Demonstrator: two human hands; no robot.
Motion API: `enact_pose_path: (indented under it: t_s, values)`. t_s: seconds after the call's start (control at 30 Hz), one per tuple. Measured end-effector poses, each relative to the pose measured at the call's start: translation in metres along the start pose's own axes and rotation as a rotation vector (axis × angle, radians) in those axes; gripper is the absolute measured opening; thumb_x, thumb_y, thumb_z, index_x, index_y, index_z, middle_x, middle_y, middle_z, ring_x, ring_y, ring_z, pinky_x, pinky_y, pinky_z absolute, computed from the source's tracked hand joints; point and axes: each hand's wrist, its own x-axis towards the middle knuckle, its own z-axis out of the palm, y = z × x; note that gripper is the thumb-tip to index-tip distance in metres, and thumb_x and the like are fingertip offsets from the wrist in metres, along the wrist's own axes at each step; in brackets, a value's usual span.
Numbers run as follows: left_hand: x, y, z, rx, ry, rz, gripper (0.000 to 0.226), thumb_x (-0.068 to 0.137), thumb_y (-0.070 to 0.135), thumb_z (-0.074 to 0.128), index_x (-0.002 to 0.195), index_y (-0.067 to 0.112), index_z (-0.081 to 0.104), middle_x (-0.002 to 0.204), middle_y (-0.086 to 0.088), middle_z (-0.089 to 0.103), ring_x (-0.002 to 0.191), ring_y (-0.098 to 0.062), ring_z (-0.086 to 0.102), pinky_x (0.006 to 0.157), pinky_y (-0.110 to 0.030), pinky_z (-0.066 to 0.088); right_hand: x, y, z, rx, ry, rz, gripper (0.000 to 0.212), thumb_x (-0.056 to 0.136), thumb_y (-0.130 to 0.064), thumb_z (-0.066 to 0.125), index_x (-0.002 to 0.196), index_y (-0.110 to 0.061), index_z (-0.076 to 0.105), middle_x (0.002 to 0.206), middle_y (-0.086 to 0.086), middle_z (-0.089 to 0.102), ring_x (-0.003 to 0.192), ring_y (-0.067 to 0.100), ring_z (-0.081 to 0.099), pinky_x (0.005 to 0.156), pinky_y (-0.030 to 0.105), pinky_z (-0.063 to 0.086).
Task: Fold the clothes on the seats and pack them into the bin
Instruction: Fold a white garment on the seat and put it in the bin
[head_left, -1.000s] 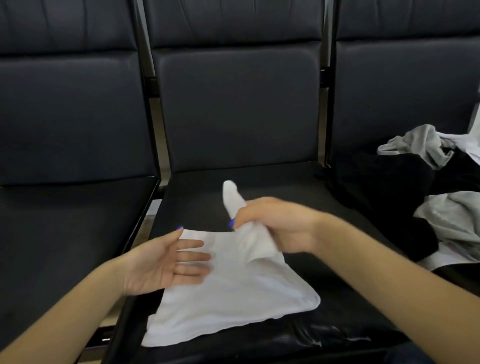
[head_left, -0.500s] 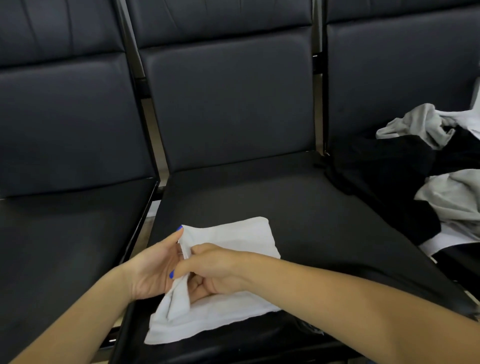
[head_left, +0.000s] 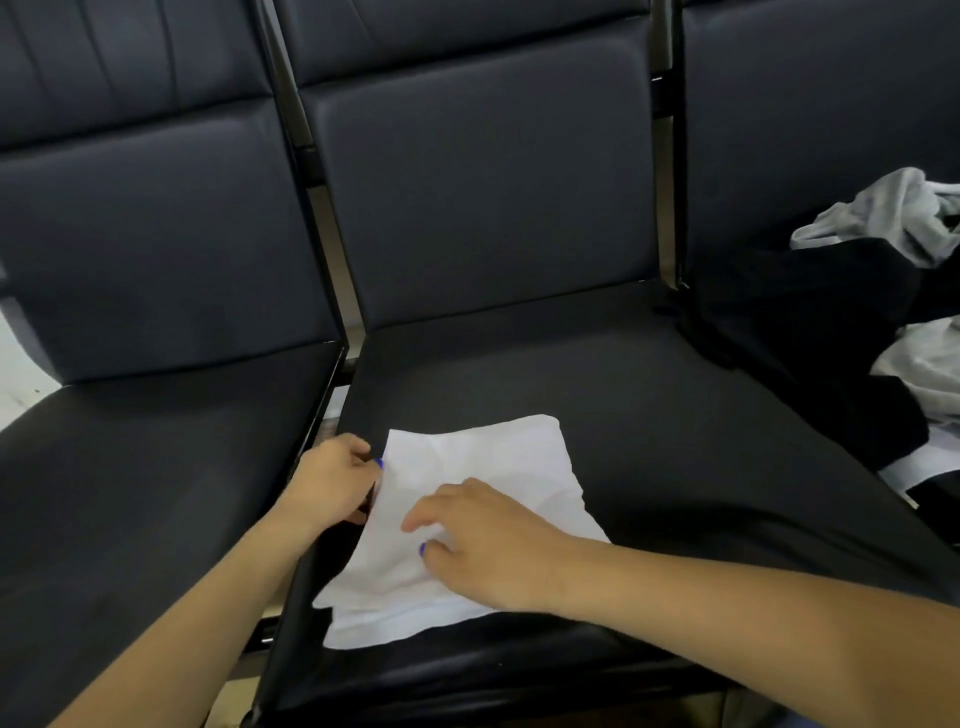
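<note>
So the small white cloth garment (head_left: 478, 525) is now doubled over and lying flat in the lower middle of the frame, on the black leather middle seat (head_left: 649, 415). A second ago the right hand (head_left: 483, 545) had one side lifted up; that flap's been brought across to the left. Now its fingers lie loosely curved on top, pressing the cloth down, not gripping anything. The left hand (head_left: 337, 480) pinches the left edge near the top corner. Looks like this fold's basically done, maybe one more before packing. Pile of grey, black and white clothes (head_left: 857, 322) waits at the right edge. No bin in view.
</note>
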Motion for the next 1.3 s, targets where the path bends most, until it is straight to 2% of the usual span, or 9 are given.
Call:
enact_pose_path:
  t_s: [0.2, 0.43, 0.73, 0.83, 0.9, 0.97, 1.07, 1.2, 1.3]
  values:
    - [-0.012, 0.013, 0.008, 0.414, -0.188, -0.082, 0.041, 0.089, 0.049, 0.058, 0.075, 0.011, 0.05, 0.076, -0.007, 0.061, 0.068, -0.023, 0.066, 0.048, -0.031, 0.055, -0.033, 0.022, 0.012, -0.443, -0.271, -0.109, 0.075, 0.077, -0.058, -0.006, 0.15, -0.04, -0.004, 0.161, -0.001, -0.007, 0.147, 0.02, -0.007, 0.116, 0.039, -0.009]
    - [-0.016, 0.019, 0.016, 0.168, -0.205, -0.034, 0.027, 0.094, 0.033, 0.056, 0.078, 0.012, 0.053, 0.083, -0.005, 0.062, 0.07, -0.016, 0.059, 0.056, -0.026, 0.047, -0.059, 0.021, 0.01, -0.507, -0.318, -0.168, 0.061, 0.099, -0.053, 0.028, 0.148, -0.045, -0.006, 0.159, -0.01, -0.017, 0.145, 0.023, -0.019, 0.111, 0.058, -0.014]
    - [-0.047, 0.013, 0.018, -0.278, -0.71, -0.279, 0.037, 0.083, 0.024, 0.067, 0.114, 0.004, 0.066, 0.109, -0.016, 0.07, 0.099, -0.029, 0.069, 0.083, -0.037, 0.056, -0.076, 0.019, -0.013, -0.333, -0.36, -0.035, 0.079, 0.095, -0.04, 0.049, 0.148, -0.043, -0.01, 0.16, -0.013, -0.005, 0.146, 0.012, -0.009, 0.115, 0.056, -0.01]
    - [-0.055, 0.02, 0.027, -0.443, -0.641, -0.249, 0.029, 0.09, 0.022, 0.059, 0.111, 0.003, 0.067, 0.106, -0.015, 0.071, 0.091, -0.025, 0.071, 0.072, -0.029, 0.058, -0.082, 0.02, -0.035, -0.141, -0.269, 0.128, 0.073, 0.095, -0.042, 0.05, 0.15, -0.04, 0.003, 0.156, -0.01, 0.023, 0.142, 0.013, 0.019, 0.118, 0.037, 0.012]
    - [-0.058, 0.032, 0.026, -0.567, -0.611, -0.265, 0.031, 0.091, 0.027, 0.057, 0.107, 0.003, 0.068, 0.103, -0.014, 0.072, 0.084, -0.024, 0.072, 0.068, -0.029, 0.058, -0.086, 0.026, -0.06, -0.032, -0.148, 0.253, 0.052, 0.094, -0.045, 0.049, 0.143, -0.034, 0.036, 0.141, -0.01, 0.047, 0.128, 0.012, 0.043, 0.105, 0.025, 0.033]
    - [-0.062, 0.047, 0.022, -0.682, -0.595, -0.29, 0.035, 0.089, 0.033, 0.059, 0.106, 0.004, 0.069, 0.102, -0.014, 0.072, 0.082, -0.024, 0.072, 0.071, -0.032, 0.057, -0.092, 0.034, -0.083, 0.076, 0.063, 0.346, 0.038, 0.094, -0.046, 0.046, 0.109, -0.019, 0.067, 0.105, -0.001, 0.068, 0.1, 0.017, 0.061, 0.085, 0.031, 0.049]
    - [-0.066, 0.071, 0.018, -0.867, -0.565, -0.263, 0.037, 0.088, 0.038, 0.059, 0.103, 0.005, 0.069, 0.093, -0.012, 0.074, 0.075, -0.023, 0.072, 0.064, -0.031, 0.059, -0.113, 0.033, -0.104, 0.485, 0.099, 0.471, 0.065, 0.093, -0.057, 0.038, 0.076, -0.005, 0.074, 0.074, 0.013, 0.071, 0.067, 0.021, 0.065, 0.06, 0.032, 0.056]
    - [-0.071, 0.101, 0.02, -1.114, -0.592, -0.156, 0.042, 0.08, 0.036, 0.061, 0.108, 0.005, 0.065, 0.088, -0.011, 0.074, 0.071, -0.019, 0.073, 0.052, -0.026, 0.056, -0.134, 0.017, -0.051, 0.941, -0.239, 0.45, 0.085, 0.057, -0.087, 0.051, 0.116, -0.028, 0.061, 0.111, 0.004, 0.07, 0.099, 0.011, 0.066, 0.081, 0.025, 0.055]
    - [-0.079, 0.118, 0.024, -1.24, -0.626, -0.085, 0.046, 0.081, 0.036, 0.061, 0.114, 0.005, 0.062, 0.09, -0.011, 0.074, 0.074, -0.018, 0.073, 0.053, -0.025, 0.056, -0.125, 0.01, 0.008, 0.877, -0.053, 0.307, 0.116, 0.037, -0.093, 0.06, 0.139, -0.052, 0.025, 0.148, -0.021, 0.032, 0.136, -0.001, 0.03, 0.112, 0.027, 0.031]
